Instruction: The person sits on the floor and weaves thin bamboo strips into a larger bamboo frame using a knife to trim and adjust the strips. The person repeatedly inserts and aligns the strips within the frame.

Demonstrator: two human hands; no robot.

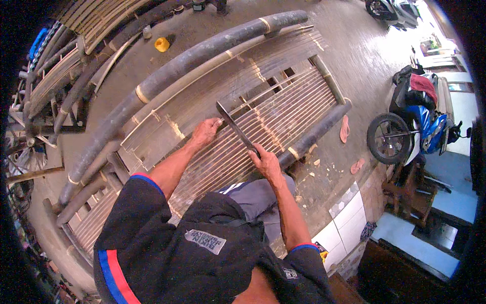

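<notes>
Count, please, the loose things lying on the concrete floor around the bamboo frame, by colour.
Pink sandals: 2, one beside the frame's end pole and one nearer the motorbike wheel.
Yellow roll: 1, near the top of the picture.
Total: 3.

A blue motorcycle (412, 126) stands at the right, two pinkish sandals (345, 129) near its front wheel. A yellow tape roll (162, 44) lies on the concrete floor (349, 55) up left, beside stacked bamboo frames (61, 71).
</notes>
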